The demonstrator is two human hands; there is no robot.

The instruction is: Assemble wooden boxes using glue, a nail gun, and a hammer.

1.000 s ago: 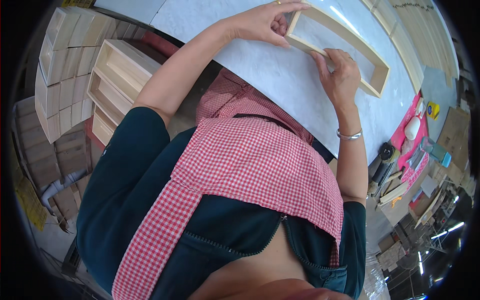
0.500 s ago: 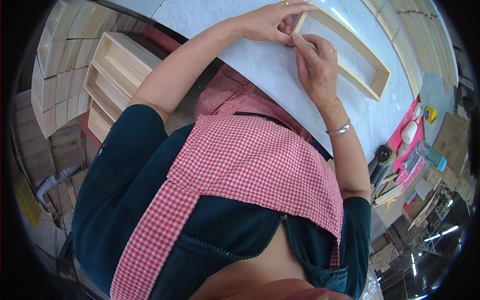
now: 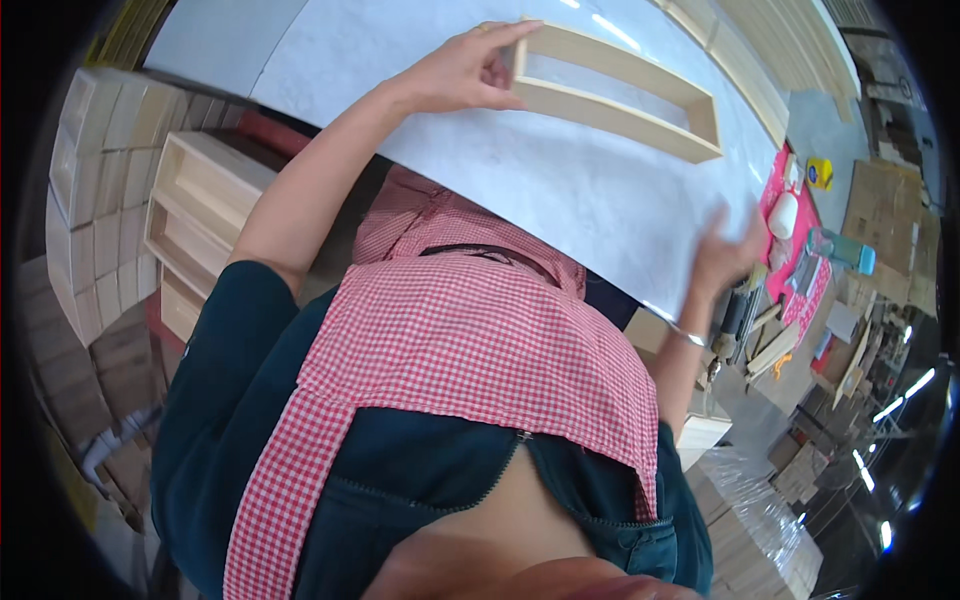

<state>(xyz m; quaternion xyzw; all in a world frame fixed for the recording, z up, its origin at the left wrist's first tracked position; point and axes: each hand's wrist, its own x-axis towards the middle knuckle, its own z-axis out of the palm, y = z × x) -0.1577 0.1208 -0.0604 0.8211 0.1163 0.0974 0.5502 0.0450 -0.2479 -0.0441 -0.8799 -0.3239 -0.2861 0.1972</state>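
Note:
A long, narrow rectangular frame of pale wood (image 3: 622,122) stands on the white marbled tabletop (image 3: 560,190), its middle open so the table shows through. My left hand (image 3: 468,72) grips its left end, thumb on the near side and fingers over the far corner. Off to the right, my right hand (image 3: 725,250) is apart from the frame, near the table's right edge. Motion smears its fingers, so their pose cannot be made out.
Long pale wooden strips (image 3: 790,45) lie along the far right of the table. A pink cloth (image 3: 776,190) holds a white bottle (image 3: 783,215); a teal-lidded bottle (image 3: 845,250) stands beyond. Stacked wooden boxes (image 3: 105,190) rise at the left, beside open wooden trays (image 3: 205,205).
My right hand has let go of the frame's left end and swung right and nearer. My left hand still holds the frame. The whole view has shifted.

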